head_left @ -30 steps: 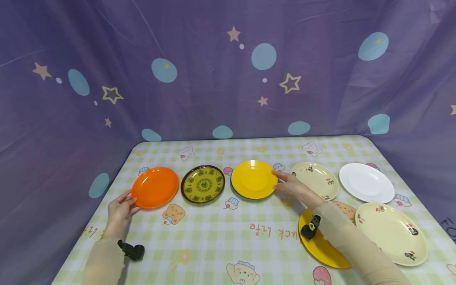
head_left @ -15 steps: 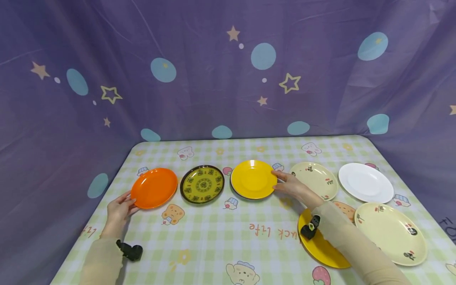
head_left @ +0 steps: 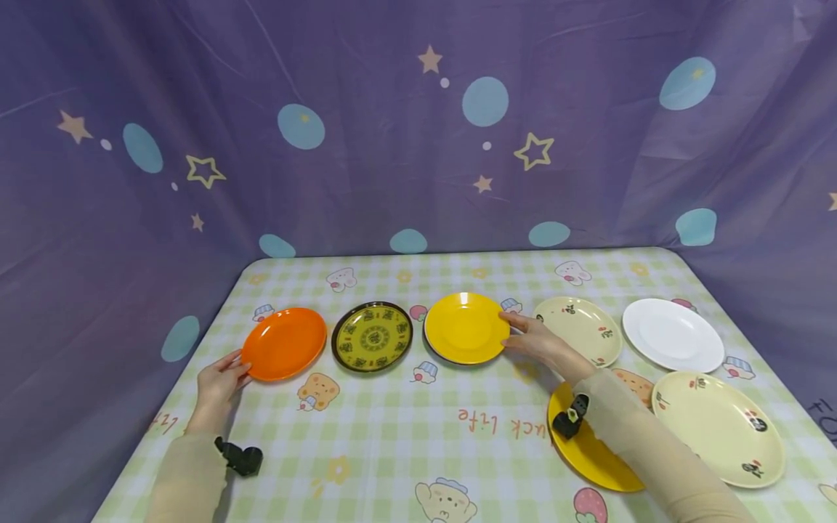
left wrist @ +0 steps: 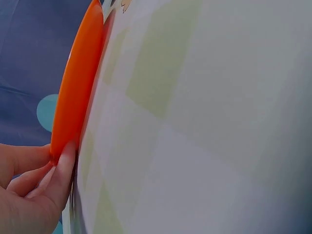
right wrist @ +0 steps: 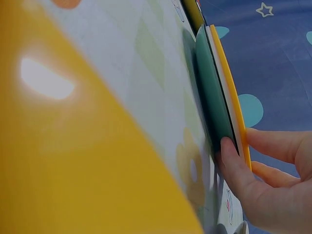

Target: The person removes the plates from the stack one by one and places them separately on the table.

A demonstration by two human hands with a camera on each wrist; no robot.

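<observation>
At the left of the table, my left hand (head_left: 219,385) pinches the near-left rim of an orange plate (head_left: 284,344). In the left wrist view the thumb is under the orange plate (left wrist: 80,83) and the fingers lie along its upper side, close over the cloth. My right hand (head_left: 539,341) grips the right rim of a yellow plate (head_left: 466,328). Seen from the right wrist, that yellow plate (right wrist: 231,80) tops a stack with a pale layer and a green plate (right wrist: 210,87) beneath. The right thumb presses the green underside. Between both hands lies an olive patterned plate (head_left: 373,337).
Cream plates with small prints, one behind the right hand (head_left: 582,327) and a bigger one (head_left: 719,428) nearer, are at the right. A white plate (head_left: 672,335) lies behind the bigger one. Another yellow plate (head_left: 588,454) sits under the right forearm. A purple curtain (head_left: 392,145) surrounds the checked tablecloth (head_left: 392,443).
Very little differs. The orange plate's far edge has dipped slightly in the left hand; the right hand keeps the same grip on the yellow-topped stack.
</observation>
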